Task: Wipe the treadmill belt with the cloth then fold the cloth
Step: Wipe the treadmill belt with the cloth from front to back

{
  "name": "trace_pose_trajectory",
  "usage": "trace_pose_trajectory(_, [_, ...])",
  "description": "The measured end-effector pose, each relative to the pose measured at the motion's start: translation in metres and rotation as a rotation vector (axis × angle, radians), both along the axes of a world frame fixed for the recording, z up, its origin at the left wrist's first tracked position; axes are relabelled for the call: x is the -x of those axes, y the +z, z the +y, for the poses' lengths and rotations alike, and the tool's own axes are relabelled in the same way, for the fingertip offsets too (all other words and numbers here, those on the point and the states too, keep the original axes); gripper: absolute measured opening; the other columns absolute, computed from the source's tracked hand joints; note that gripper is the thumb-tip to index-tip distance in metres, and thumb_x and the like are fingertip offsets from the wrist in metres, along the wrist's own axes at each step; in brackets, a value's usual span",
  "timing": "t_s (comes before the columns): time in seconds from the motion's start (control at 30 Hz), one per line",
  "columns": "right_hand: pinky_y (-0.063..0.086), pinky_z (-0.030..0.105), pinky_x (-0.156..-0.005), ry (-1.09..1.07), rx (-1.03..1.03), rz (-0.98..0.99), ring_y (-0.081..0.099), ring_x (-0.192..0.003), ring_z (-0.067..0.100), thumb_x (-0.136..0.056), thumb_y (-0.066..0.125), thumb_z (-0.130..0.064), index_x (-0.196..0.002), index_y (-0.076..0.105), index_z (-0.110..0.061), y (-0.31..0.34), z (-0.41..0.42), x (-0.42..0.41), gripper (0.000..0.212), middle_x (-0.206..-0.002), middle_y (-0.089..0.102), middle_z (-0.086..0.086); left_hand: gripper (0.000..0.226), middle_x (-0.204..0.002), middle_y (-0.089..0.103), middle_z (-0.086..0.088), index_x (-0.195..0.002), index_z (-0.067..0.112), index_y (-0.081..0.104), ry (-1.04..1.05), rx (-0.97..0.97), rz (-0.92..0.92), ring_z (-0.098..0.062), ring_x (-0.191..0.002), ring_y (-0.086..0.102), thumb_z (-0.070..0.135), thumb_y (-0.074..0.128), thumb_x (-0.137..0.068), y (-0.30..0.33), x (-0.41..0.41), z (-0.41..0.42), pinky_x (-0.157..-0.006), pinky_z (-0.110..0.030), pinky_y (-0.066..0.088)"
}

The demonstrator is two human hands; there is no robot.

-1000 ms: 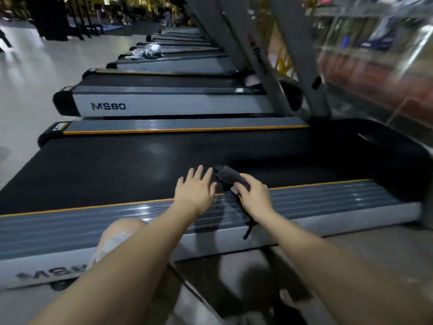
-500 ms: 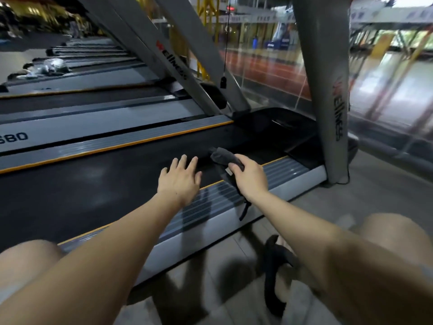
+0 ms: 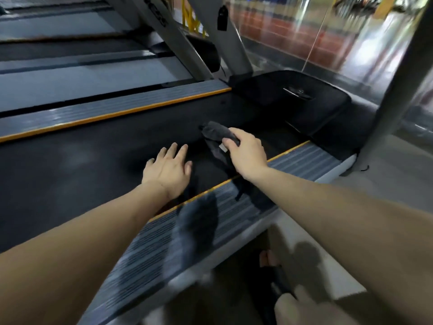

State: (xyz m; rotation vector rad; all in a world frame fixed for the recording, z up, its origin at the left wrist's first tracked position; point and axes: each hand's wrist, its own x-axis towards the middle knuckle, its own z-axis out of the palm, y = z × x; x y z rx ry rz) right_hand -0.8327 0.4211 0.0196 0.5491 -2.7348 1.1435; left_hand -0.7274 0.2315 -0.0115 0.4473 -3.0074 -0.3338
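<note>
Two hands are showing, one cloth, one belt in use. Left hand (image 3: 169, 171) is lying flat on the treadmill belt (image 3: 77, 167), fingers spread and straight, palm down, holding nothing. Right hand (image 3: 246, 152) is gripping the dark cloth (image 3: 216, 133), fingers curled over its near end; a small pale tag is sticking out just under the fingers. Cloth is bunched, its far end poking out past the knuckles toward the far left, the rest hanging down under the hand onto the belt. It is sitting to the right of the left hand, near it but not touching.

Belt is black and matte, running left to right. Two ribbed grey side rails are edging it, each with an orange strip: near rail (image 3: 236, 214) under the forearms, far rail (image 3: 112, 109) beyond. A black motor cover (image 3: 293, 99) is closing off the belt at the right end. Grey slanted uprights (image 3: 164, 31) are rising at the far side; more treadmill decks are lining up far left. Floor is pale and glossy, background blurred.
</note>
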Motion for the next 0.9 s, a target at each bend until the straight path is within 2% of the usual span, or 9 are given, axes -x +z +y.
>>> trace_pose_trajectory(0.13, [0.054, 0.041, -0.078, -0.077, -0.031, 0.027, 0.064, -0.091, 0.024, -0.093, 0.053, -0.045, -0.115, 0.058, -0.045, -0.033, -0.030, 0.082, 0.023, -0.097, 0.069, -0.008, 0.061, -0.170, 0.012, 0.001, -0.161, 0.033, 0.014, -0.006, -0.020, -0.001, -0.025, -0.156, 0.012, 0.051, 0.026, -0.104, -0.037, 0.078, -0.030, -0.122, -0.049, 0.024])
trace_pose_trajectory(0.33, [0.055, 0.038, -0.074, -0.177, -0.046, 0.116, 0.065, -0.088, 0.018, -0.092, 0.048, -0.049, -0.111, 0.058, -0.038, -0.058, -0.053, 0.204, 0.025, -0.097, 0.069, -0.012, 0.058, -0.168, 0.022, 0.003, -0.159, 0.030, 0.022, -0.040, 0.047, 0.054, -0.023, -0.154, 0.019, 0.047, 0.031, -0.104, -0.075, 0.172, -0.070, -0.119, -0.049, 0.028])
trace_pose_trajectory(0.4, [0.050, 0.035, -0.066, -0.230, -0.037, 0.166, 0.063, -0.080, 0.018, -0.092, 0.049, -0.048, -0.099, 0.059, -0.032, -0.059, -0.063, 0.244, 0.020, -0.086, 0.065, -0.011, 0.057, -0.168, 0.020, 0.004, -0.159, 0.031, 0.022, -0.019, 0.043, 0.046, -0.023, -0.155, 0.017, 0.047, 0.028, -0.105, -0.081, 0.206, -0.085, -0.121, -0.050, 0.024])
trace_pose_trajectory(0.47, [0.041, 0.031, -0.062, -0.280, -0.015, 0.196, 0.058, -0.077, 0.017, -0.093, 0.051, -0.045, -0.099, 0.060, -0.029, -0.059, -0.077, 0.277, 0.019, -0.083, 0.062, -0.011, 0.057, -0.169, 0.017, 0.004, -0.160, 0.032, 0.020, 0.008, 0.036, 0.016, -0.023, -0.156, 0.014, 0.047, 0.025, -0.105, -0.084, 0.239, -0.101, -0.123, -0.049, 0.021])
trace_pose_trajectory(0.57, [0.041, 0.032, -0.065, -0.270, -0.058, 0.211, 0.060, -0.088, 0.023, -0.093, 0.052, -0.047, -0.109, 0.059, -0.029, -0.066, -0.106, 0.326, 0.026, -0.097, 0.065, -0.002, 0.057, -0.169, 0.017, 0.003, -0.160, 0.031, 0.020, 0.032, 0.065, 0.006, -0.025, -0.156, 0.014, 0.047, 0.023, -0.105, -0.092, 0.283, -0.119, -0.123, -0.051, 0.019])
trace_pose_trajectory(0.6, [0.045, 0.035, -0.069, -0.222, -0.115, 0.198, 0.061, -0.098, 0.028, -0.093, 0.050, -0.050, -0.116, 0.057, -0.029, -0.071, -0.117, 0.341, 0.032, -0.106, 0.065, 0.002, 0.057, -0.169, 0.018, 0.003, -0.160, 0.031, 0.020, 0.037, 0.069, 0.002, -0.025, -0.156, 0.014, 0.048, 0.023, -0.105, -0.096, 0.296, -0.123, -0.123, -0.051, 0.019])
trace_pose_trajectory(0.67, [0.047, 0.044, -0.087, -0.114, -0.284, 0.130, 0.053, -0.117, 0.034, -0.094, 0.042, -0.057, -0.132, 0.050, -0.027, -0.089, -0.135, 0.366, 0.049, -0.127, 0.057, 0.008, 0.057, -0.169, 0.018, 0.003, -0.160, 0.032, 0.021, 0.050, 0.069, -0.008, -0.025, -0.156, 0.014, 0.048, 0.023, -0.105, -0.103, 0.320, -0.131, -0.123, -0.052, 0.017])
trace_pose_trajectory(0.77, [0.036, 0.047, -0.105, -0.042, -0.339, 0.062, 0.039, -0.135, 0.030, -0.097, 0.033, -0.057, -0.142, 0.042, -0.025, -0.116, -0.152, 0.391, 0.056, -0.147, 0.043, 0.006, 0.055, -0.169, 0.018, 0.004, -0.158, 0.035, 0.022, 0.052, 0.060, -0.018, -0.024, -0.156, 0.012, 0.048, 0.023, -0.105, -0.111, 0.349, -0.141, -0.123, -0.053, 0.015])
trace_pose_trajectory(0.9, [0.022, 0.052, -0.116, 0.086, -0.481, -0.070, 0.016, -0.148, 0.030, -0.095, 0.028, -0.061, -0.152, 0.025, -0.033, -0.134, -0.162, 0.415, 0.063, -0.162, 0.018, 0.008, 0.053, -0.169, 0.018, 0.008, -0.156, 0.041, 0.027, 0.054, 0.034, 0.020, -0.020, -0.157, 0.008, 0.051, 0.023, -0.104, -0.122, 0.368, -0.147, -0.124, -0.052, 0.009])
